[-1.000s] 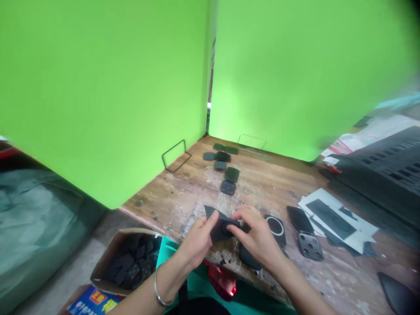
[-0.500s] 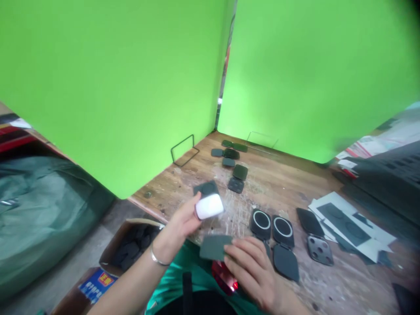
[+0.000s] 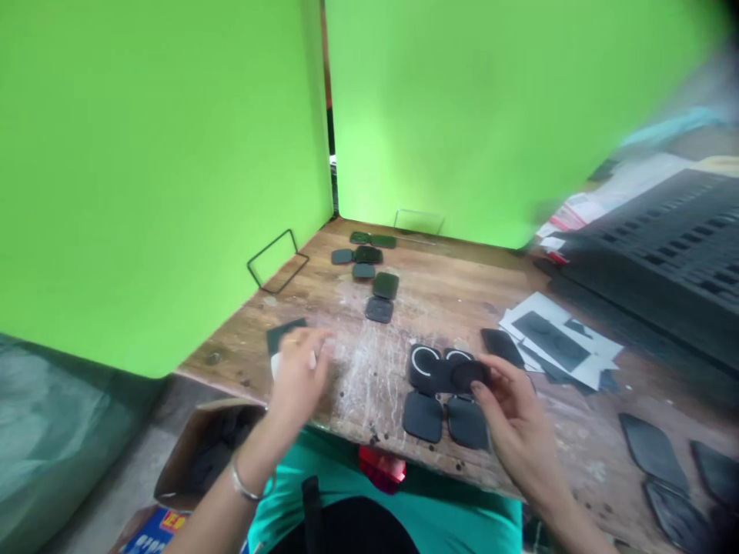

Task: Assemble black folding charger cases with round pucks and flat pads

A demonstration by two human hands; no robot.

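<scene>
My right hand (image 3: 516, 423) pinches a dark flat piece with a round patch (image 3: 466, 375) between thumb and fingers. It covers part of two folding dark charging pads with white rings (image 3: 424, 365), whose lower square leaves (image 3: 423, 417) lie toward the table's front edge. My left hand (image 3: 297, 377) is over the table's left side, somewhat blurred, its thumb and fingers apart. Beneath it, partly hidden, lie a white piece (image 3: 275, 365) and a dark flat piece (image 3: 282, 334).
Several dark folding pads (image 3: 386, 285) stand in a row toward the back corner. White sheets with dark cutouts (image 3: 560, 338) lie at right, near a black pad (image 3: 502, 348). Green panels (image 3: 173, 154) wall the table (image 3: 439, 285). A cardboard box (image 3: 173, 469) sits below left.
My view has turned right. My left hand has lowered the white and dark pieces to the table's left side. My right hand has moved from the front edge up over the ringed pads.
</scene>
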